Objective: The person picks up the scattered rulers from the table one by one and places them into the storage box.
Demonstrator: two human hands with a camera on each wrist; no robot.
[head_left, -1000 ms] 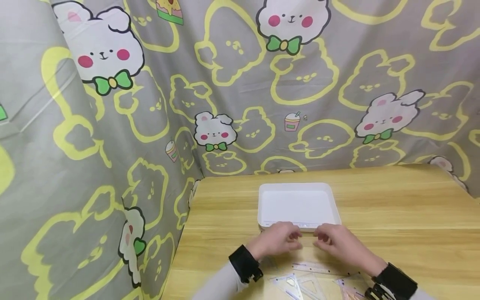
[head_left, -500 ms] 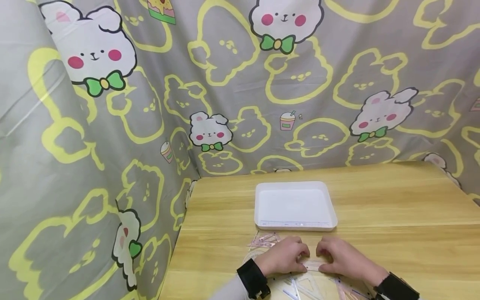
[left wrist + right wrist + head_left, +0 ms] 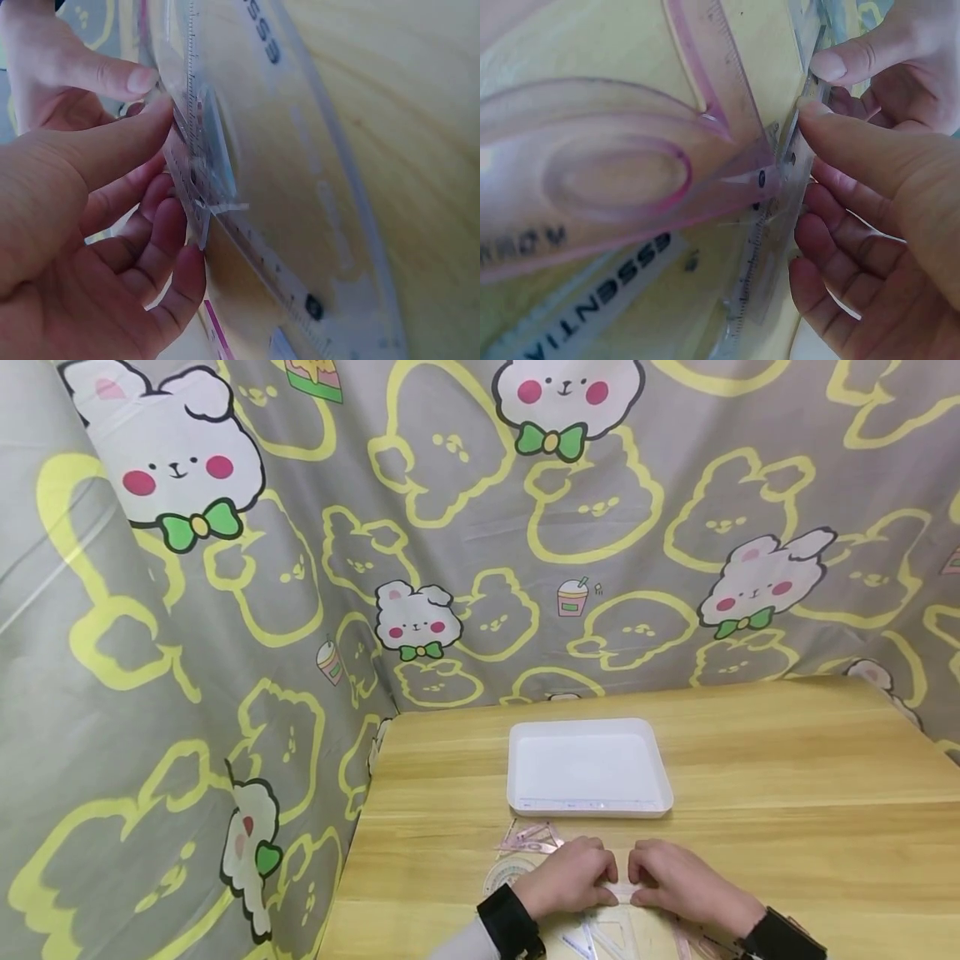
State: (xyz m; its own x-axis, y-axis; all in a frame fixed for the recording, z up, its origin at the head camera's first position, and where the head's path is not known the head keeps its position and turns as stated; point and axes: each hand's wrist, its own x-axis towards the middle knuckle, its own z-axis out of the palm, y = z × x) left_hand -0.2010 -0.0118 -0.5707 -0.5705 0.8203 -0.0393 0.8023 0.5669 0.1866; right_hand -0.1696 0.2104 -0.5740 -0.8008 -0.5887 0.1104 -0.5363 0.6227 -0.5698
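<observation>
The clear ruler (image 3: pixel 623 890) is level between the two hands, over the near part of the table (image 3: pixel 795 768); whether it touches the wood I cannot tell. The left hand (image 3: pixel 572 877) pinches it between thumb and bent fingers, nearly closed, and the right hand (image 3: pixel 678 881) does the same at the other end, the thumbs close together. Just nearer the person lie a clear triangle (image 3: pixel 627 937) and a blue-marked one (image 3: pixel 577 938); a pink piece (image 3: pixel 682 937) lies partly hidden by the right hand. Beside the left hand are a protractor (image 3: pixel 504 873) and pink pieces (image 3: pixel 525 842). Beyond stands a white tray (image 3: pixel 590 760), another ruler (image 3: pixel 581 804) along its near side. A patterned curtain (image 3: pixel 487 547) hangs behind.
</observation>
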